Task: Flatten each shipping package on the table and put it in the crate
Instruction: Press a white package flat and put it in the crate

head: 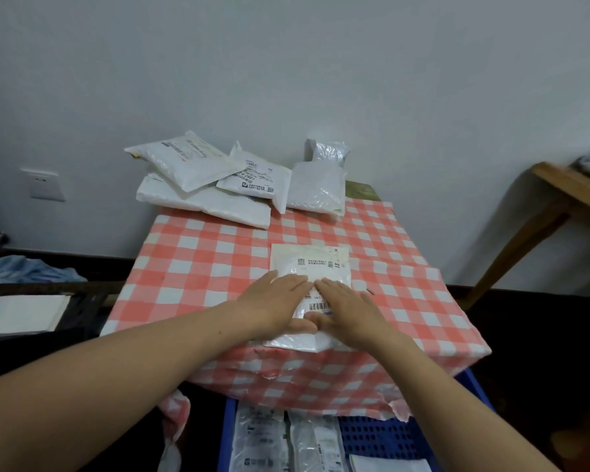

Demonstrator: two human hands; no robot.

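- the package (309,264) lies flat on the desk (361,190) near its front edge, long axis running front to back, barcode toward the front.
- we see the left hand (273,301) and right hand (349,311) pressing it side by side, fingers (292,282) straight, together, clamped on nothing.
- a red-and-white checked cloth (198,267) covers the desk; more packages (218,185) pile at its back edge.
- the blue crate (378,437) sits below the desk's front edge; a pale wall (286,63) stands behind the desk.

Red-and-white checked tablecloth (198,267), front hem ragged. White socket (46,183) on the wall (286,63) at left, blue cloth (24,270) below it. Wooden side table (566,195) at the right edge.
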